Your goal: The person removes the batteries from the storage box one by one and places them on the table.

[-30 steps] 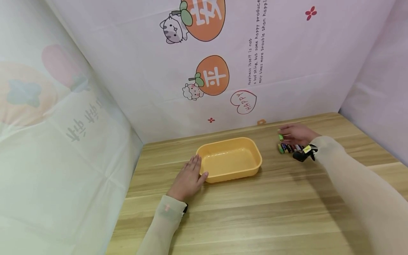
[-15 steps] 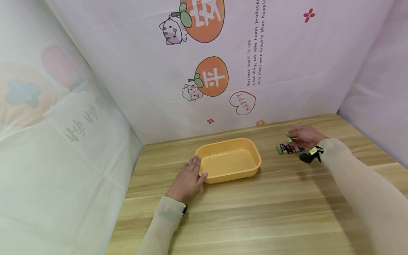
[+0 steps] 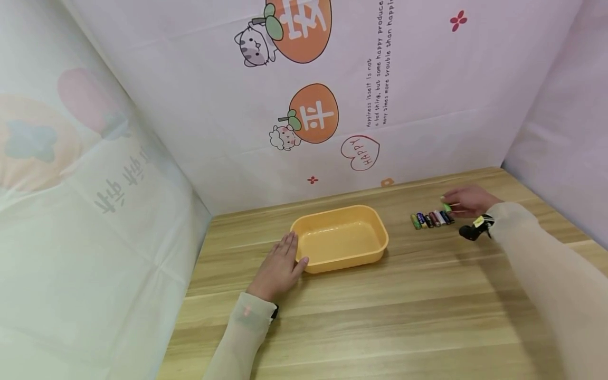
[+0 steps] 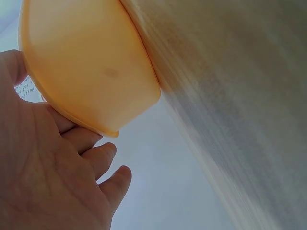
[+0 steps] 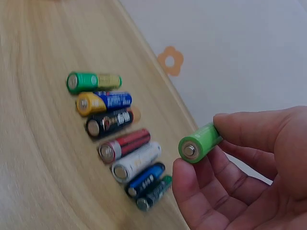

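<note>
A light green battery [image 5: 200, 143] is pinched between the thumb and fingers of my right hand [image 3: 471, 201], held a little above the table. Beside that hand lies a row of several batteries [image 3: 431, 219], side by side; in the right wrist view they include a green and gold one [image 5: 93, 82], a red one [image 5: 125, 144] and a white one [image 5: 137, 162]. My left hand [image 3: 277, 266] rests on the left end of a yellow plastic tray [image 3: 342, 262]. Its fingers lie fairly straight along the rim, as the left wrist view shows, with the thumb at the near corner.
The wooden table [image 3: 361, 322] meets a printed white cloth wall [image 3: 418, 105] behind the tray and batteries. White cloth also hangs on the left [image 3: 95, 237] and right sides. A black wrist camera [image 3: 476, 228] sits below my right hand.
My right hand has moved rightward along the battery row with the light green battery, from the row's left end to its right end. My left hand and the tray stay put.
</note>
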The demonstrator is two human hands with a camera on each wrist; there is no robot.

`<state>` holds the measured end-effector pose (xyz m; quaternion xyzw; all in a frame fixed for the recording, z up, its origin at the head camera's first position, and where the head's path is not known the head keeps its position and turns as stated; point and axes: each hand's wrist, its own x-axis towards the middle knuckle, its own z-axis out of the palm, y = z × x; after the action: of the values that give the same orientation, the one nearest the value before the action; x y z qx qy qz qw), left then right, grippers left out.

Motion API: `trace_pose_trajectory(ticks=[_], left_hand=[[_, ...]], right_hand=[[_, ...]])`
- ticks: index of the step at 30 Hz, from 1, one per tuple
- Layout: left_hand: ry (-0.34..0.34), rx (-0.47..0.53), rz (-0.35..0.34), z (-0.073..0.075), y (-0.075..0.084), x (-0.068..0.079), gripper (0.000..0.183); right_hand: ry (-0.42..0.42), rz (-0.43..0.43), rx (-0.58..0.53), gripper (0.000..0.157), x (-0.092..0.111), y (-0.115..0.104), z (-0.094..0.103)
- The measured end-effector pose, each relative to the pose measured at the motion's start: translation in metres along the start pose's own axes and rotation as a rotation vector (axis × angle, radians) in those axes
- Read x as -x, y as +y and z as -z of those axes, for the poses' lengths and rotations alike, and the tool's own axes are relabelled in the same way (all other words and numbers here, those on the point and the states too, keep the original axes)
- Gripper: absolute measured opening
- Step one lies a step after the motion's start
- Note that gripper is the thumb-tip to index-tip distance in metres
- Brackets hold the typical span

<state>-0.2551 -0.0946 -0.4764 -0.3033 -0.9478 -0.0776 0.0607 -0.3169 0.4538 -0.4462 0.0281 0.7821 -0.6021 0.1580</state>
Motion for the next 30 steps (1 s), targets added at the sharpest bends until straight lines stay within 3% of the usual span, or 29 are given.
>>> trace_pose_trajectory(ticks=[11,30], left_hand=[[-0.009,-0.001,0.004,0.001,-0.001,0.001,0.076],[-0.018,-0.004,0.010,0.001,0.000,0.000,0.076]], right_hand=[[0.041,-0.023,0.066,0.058,0.001,0.015,0.007],[0.106,-0.032,0.071,0.060,-0.004,0.034,0.011]])
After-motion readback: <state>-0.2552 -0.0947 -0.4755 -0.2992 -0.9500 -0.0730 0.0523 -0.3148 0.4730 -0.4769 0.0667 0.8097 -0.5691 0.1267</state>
